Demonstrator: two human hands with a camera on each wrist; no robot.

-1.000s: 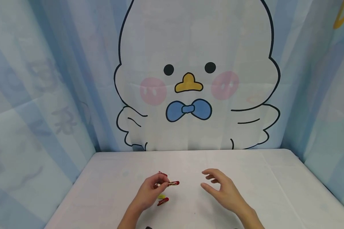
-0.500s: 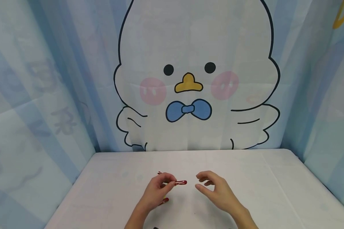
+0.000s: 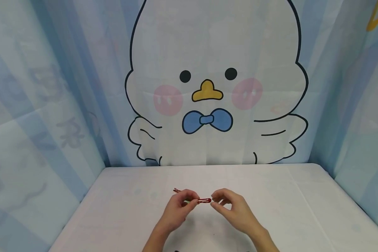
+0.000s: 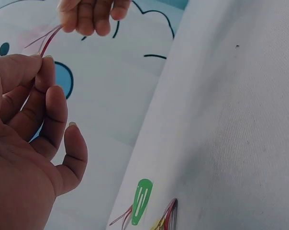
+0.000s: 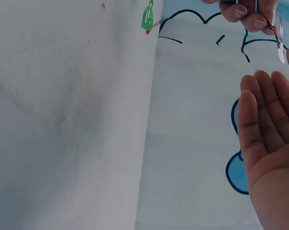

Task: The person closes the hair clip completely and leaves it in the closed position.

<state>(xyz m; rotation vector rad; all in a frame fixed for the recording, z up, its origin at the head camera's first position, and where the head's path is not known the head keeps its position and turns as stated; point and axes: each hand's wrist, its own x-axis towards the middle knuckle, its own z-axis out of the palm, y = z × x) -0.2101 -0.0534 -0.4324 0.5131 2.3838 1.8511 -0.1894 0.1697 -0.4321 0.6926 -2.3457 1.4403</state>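
Between thumb and index finger, my left hand (image 3: 176, 208) pinches one end of a red snap hair clip (image 3: 204, 200), held above the table. In the left wrist view the clip's red frame (image 4: 48, 42) and thin inner strip spread apart. My right hand (image 3: 234, 210) is at the clip's free end, thumb and index fingertips parted on either side of it. Its other fingers are gently bent, as the right wrist view shows. A green hair clip (image 4: 143, 201) lies on the table beyond the left hand, and another red clip (image 4: 171, 213) is near it.
A white cloth covers the table (image 3: 302, 210). Behind the left hand, part of a red clip (image 3: 176, 190) shows. A bit of yellow (image 4: 159, 224) peeks out by the red clip at the left wrist view's bottom edge. A printed curtain (image 3: 208, 147) hangs behind the table.
My left hand has moved right with the red hair clip, and my right hand has moved left to meet its free end. The left hand now covers the clips near the front.
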